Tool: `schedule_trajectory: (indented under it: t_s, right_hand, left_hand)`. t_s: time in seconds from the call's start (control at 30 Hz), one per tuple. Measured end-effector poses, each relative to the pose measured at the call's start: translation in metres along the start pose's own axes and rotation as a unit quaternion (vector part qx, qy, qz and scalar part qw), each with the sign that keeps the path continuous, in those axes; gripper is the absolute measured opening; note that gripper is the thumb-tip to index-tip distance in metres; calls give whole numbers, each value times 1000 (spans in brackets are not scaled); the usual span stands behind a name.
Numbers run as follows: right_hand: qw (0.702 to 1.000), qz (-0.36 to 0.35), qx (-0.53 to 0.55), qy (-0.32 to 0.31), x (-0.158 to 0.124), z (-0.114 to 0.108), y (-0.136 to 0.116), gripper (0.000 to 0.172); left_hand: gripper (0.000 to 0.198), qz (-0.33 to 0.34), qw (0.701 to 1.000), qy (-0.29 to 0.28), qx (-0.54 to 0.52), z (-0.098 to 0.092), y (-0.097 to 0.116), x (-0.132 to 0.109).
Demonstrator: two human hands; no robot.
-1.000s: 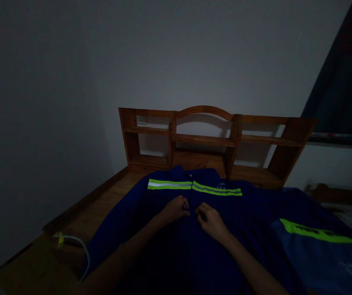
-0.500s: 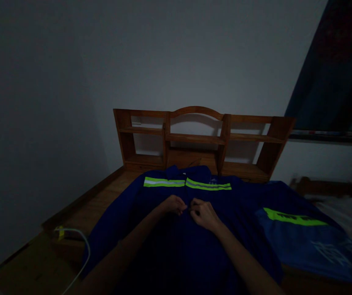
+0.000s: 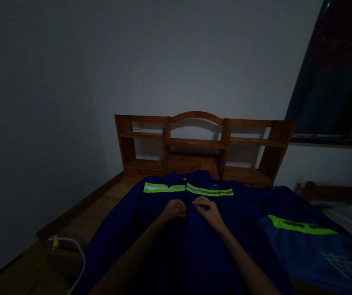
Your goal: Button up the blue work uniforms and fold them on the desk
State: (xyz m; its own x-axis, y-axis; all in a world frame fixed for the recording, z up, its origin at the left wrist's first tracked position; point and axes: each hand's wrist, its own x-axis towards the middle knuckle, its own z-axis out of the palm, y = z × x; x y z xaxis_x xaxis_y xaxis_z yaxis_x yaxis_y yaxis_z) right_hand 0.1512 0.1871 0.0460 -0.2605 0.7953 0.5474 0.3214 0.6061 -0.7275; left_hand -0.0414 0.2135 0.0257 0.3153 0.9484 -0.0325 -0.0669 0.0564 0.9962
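A dark blue work jacket (image 3: 163, 246) with neon yellow-green reflective stripes across the chest lies spread flat, front up, on a wooden bed platform (image 3: 93, 213). My left hand (image 3: 175, 208) and my right hand (image 3: 208, 211) meet at the jacket's front opening, just below the stripes. Both hands have their fingers curled and pinched on the fabric edges at the centre. The dim light hides what exactly lies between the fingertips.
A wooden headboard with open shelves (image 3: 197, 143) stands against the wall behind the jacket. A second blue garment with a neon stripe (image 3: 305, 241) lies to the right. A white cable (image 3: 74, 254) curls at the near left edge. A dark curtain (image 3: 335, 73) hangs at the upper right.
Both hands have moved slightly up the jacket front toward the stripes and stay close together. The view has shifted a little.
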Motion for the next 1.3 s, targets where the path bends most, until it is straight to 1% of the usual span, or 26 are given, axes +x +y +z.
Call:
schedule_trajectory:
  t_s: [0.07, 0.17, 0.27, 0.37, 0.47, 0.53, 0.67, 0.8, 0.93, 1.03, 1.1, 1.2, 1.3]
  right_hand:
    - [1000, -1, 10, -7, 1, 1, -2, 20]
    - [999, -18, -32, -28, -3, 5, -6, 21]
    - [993, -29, -102, -51, -7, 10, -8, 21]
    - [987, -23, -151, -48, -9, 12, -7, 22]
    - [987, -25, -152, -42, -8, 11, -8, 21]
    - [990, -24, -137, -37, -7, 10, -10, 20]
    - [994, -3, -105, -30, -5, 7, -12, 18]
    - [996, 29, -81, -36, -4, 7, -7, 17]
    - [996, 65, -53, -38, -4, 9, 2, 17]
    - [994, 91, -32, -44, -5, 11, 7, 18]
    - [994, 100, -22, -49, -5, 13, 10, 18]
    - [993, 104, -15, -58, -6, 14, 10, 17]
    - [992, 108, -19, -62, -6, 15, 9, 17]
  left_hand:
    - [14, 28, 999, 16, 9, 5, -7, -1]
    - [3, 86, 992, 31, 83, 10, -12, -7]
    - [5, 126, 976, 43, 173, 10, -9, -15]
    - [7, 160, 961, 54, 218, 11, -7, -20]
    - [8, 186, 952, 63, 235, 12, -6, -22]
    - [8, 196, 947, 58, 247, 14, -5, -23]
    - [7, 186, 950, 41, 246, 15, -2, -25]
    - [9, 149, 970, 18, 193, 14, -4, -23]
    - [16, 133, 982, -5, 132, 12, -3, -22]
    - [23, 107, 990, 3, 91, 14, 1, -22]
    - [28, 93, 992, 13, 84, 15, 3, -23]
    - [34, 98, 987, 34, 121, 16, 3, -23]
    - [33, 116, 979, 47, 158, 15, 0, -21]
